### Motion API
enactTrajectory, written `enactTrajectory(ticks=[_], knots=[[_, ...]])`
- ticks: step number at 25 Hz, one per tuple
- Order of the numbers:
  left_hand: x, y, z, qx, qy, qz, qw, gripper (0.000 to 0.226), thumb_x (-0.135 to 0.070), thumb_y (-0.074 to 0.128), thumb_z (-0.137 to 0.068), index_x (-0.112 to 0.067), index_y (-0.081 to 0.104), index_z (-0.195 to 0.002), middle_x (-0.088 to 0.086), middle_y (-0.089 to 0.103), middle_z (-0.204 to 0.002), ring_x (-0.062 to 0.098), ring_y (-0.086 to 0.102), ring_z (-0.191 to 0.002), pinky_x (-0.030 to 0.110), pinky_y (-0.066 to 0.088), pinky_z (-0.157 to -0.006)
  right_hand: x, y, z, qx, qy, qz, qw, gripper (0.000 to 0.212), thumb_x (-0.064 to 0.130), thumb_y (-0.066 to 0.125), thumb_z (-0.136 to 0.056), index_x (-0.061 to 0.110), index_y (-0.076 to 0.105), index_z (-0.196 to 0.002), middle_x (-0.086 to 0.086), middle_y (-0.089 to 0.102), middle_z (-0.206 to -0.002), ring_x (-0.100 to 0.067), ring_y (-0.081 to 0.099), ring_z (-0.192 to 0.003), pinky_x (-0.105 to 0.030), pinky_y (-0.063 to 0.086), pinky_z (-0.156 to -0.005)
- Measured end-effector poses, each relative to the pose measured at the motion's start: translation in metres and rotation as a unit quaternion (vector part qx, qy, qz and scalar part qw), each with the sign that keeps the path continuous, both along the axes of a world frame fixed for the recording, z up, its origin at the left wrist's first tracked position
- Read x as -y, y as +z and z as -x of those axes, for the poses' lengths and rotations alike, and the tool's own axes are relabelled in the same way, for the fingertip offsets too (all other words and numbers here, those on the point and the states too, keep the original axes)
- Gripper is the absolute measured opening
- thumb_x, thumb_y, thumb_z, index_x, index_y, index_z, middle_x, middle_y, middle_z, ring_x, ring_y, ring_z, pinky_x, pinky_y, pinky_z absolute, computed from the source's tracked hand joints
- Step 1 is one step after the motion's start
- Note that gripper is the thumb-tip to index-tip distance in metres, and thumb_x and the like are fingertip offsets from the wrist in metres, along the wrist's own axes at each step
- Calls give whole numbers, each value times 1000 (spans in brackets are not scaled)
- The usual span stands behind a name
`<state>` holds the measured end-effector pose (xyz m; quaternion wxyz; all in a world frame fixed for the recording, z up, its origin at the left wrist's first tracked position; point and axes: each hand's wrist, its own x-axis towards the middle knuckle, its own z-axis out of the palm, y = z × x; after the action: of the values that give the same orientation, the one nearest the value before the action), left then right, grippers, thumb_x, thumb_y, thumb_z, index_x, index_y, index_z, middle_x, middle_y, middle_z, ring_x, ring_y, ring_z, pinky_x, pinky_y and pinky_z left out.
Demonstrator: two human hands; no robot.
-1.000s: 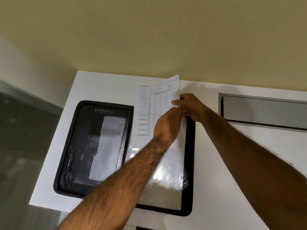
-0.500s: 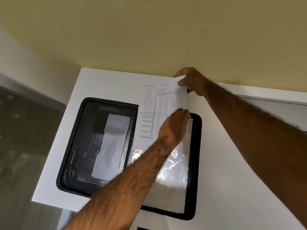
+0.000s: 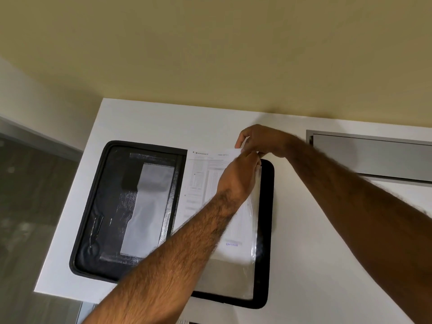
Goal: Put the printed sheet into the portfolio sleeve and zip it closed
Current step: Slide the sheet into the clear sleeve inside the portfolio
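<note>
Sheet (image 3: 205,181) stamped "ENTERED", hands (image 3: 236,181) pinching

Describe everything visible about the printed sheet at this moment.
The printed sheet is white paper with small grey tabular text, a header line and a blue stamp near its bottom. It lies flat, mostly inside the clear plastic sleeve on the open portfolio's right half. The right hand pinches its top edge; the left hand rests on it.

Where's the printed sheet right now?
The white printed sheet lies partly inside the clear plastic sleeve on the open black portfolio's right half, its top edge pinched by both hands.
</note>
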<state>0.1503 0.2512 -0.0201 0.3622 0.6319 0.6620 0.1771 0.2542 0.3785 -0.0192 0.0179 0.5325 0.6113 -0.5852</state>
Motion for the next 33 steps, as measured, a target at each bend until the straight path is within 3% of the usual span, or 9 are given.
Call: enactTrajectory(ticks=[3,7,12,16,20,23,26,28,33], knots=[[2,2,-1,26,-11,-10,1000,24,-9,47,-101,-2,62,-119,11,67,-114,23,63,-101,6,45,-78,9,-9,-2,10,-5,27,1000,24,1,67,-80,11,73,-101,-10,65,-65,-15,61,-49,-27,54,-50],[10,-3,25,-149,-61,-63,985,35,-9,50,-94,-14,56,-128,6,61,-119,25,64,-90,43,58,-71,13,-15,-2,10,-26,28,999,28,1,60,-83,17,75,-99,-13,70,-83,-21,68,-72,-42,62,-68],[18,-19,90,-215,-2,-30,976,35,-13,46,-96,-15,59,-129,5,58,-127,28,61,-105,42,56,-78,13,-9,-3,4,2,22,1000,28,0,59,-84,15,75,-102,-13,71,-97,-24,69,-84,-45,62,-75],[7,-20,103,-211,-5,-56,976,20,-13,52,-96,-17,72,-96,2,65,-96,25,61,-90,38,52,-73,15,-5,5,19,34,-27,999,31,5,58,-88,16,73,-112,-2,64,-82,-18,61,-81,-33,57,-69],[1,-22,108,-192,11,-87,977,13,-9,64,-87,-15,75,-92,1,69,-106,26,60,-96,37,47,-83,18,0,22,13,96,-100,990,26,17,57,-97,10,73,-116,-1,72,-117,-14,63,-108,-29,50,-94],[-4,-26,108,-155,-5,-134,979,13,-5,65,-84,-9,77,-86,5,75,-107,26,67,-101,32,45,-92,23,-2,35,24,193,-121,973,31,6,46,-101,3,67,-125,-11,67,-128,-23,60,-118,-34,43,-102],[-12,-31,112,-136,-24,-113,984,18,-10,60,-91,-12,78,-92,2,76,-109,20,68,-104,34,42,-104,29,-5,39,77,248,-139,956,30,5,40,-102,1,64,-119,-15,68,-115,-26,60,-103,-37,43,-93],[-11,-33,112,-129,-17,-95,987,21,-11,55,-93,-15,76,-92,-2,76,-96,20,67,-90,34,44,-99,32,-12,42,105,291,-175,935,23,10,43,-101,3,63,-108,-16,67,-103,-28,59,-93,-39,45,-83],[-10,-35,113,-141,-9,-78,987,23,-6,55,-92,-22,72,-91,-8,73,-87,16,63,-84,31,52,-75,40,-16,48,71,205,-48,975,41,53,57,-92,17,77,-96,1,77,-96,-17,70,-90,-31,53,-82]])
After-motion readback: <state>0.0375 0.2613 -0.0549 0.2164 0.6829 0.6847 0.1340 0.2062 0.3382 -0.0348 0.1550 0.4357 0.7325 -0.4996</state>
